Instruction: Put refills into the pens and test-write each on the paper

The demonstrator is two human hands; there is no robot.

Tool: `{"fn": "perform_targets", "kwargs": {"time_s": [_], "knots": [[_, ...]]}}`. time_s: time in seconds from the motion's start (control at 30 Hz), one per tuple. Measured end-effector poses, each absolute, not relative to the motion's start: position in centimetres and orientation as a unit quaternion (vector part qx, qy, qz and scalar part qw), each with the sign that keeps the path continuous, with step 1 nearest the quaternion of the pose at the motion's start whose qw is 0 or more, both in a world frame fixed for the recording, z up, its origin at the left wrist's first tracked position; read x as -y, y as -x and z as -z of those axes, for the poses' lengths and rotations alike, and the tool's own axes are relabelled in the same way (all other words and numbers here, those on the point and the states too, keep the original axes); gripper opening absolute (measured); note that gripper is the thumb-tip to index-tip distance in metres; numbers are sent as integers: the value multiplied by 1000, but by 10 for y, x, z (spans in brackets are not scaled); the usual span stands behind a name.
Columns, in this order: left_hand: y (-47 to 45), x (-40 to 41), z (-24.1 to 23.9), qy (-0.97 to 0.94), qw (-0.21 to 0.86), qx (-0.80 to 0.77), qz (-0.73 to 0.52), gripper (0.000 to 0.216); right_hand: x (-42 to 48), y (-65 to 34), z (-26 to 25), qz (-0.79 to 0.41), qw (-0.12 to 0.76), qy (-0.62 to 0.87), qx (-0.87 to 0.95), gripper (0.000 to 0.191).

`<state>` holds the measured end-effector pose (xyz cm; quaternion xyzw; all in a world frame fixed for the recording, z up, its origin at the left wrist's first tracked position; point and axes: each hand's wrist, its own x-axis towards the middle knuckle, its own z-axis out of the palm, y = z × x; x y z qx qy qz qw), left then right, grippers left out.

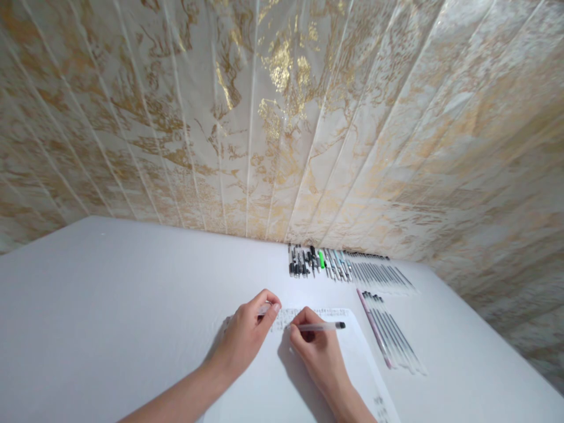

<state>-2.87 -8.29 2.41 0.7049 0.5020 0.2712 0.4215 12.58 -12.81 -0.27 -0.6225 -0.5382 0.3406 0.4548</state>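
White table (110,305), pushed into a corner of gold-veined marble wall (282,117). A sheet of paper (352,352) lies near the table's middle, its far edge lined with small writing too fine to read; its near right corner runs out of frame at the bottom, with more print there, also unreadable. Right hand (319,352) rests on the paper, fingers pinched around a clear pen (321,326) with a dark cap end pointing right; the pen lies almost level, its tip hidden behind the fingers. Left hand (247,335) sits just left of it, fingers curled in, fingertips pressing the paper's far left edge; something pale shows under the fingertips, cannot tell what. The hands are near each other, not touching. Both forearms are cut off at the bottom edge. Right of the paper, a row of pens (392,335) lies side by side, a pink one on its left flank, close to the paper's right edge. Farther off, against the wall, a long row of mixed pens (343,267), one green; individual pieces are hard to separate. Left half of the table is open, wide room out to the left edge. The right table edge runs close behind the near pen row.
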Motion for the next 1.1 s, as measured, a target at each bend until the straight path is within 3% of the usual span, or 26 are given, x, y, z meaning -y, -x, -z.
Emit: {"fn": "perform_targets", "kwargs": {"time_s": [0.4, 0.77, 0.93, 1.1], "knots": [[29, 83, -22, -712, 418, -491, -278, 19, 128, -126, 4, -333, 457, 626, 537, 14], [26, 80, -15, -763, 366, -489, -212, 25, 140, -136, -11, -284, 529, 551, 580, 18], [25, 81, -11, -794, 319, -483, -186, 23, 149, -120, -29, -214, 497, 521, 660, 6], [24, 81, -12, -806, 305, -475, -180, 27, 147, -116, -29, -114, 437, 521, 724, 9]]}}
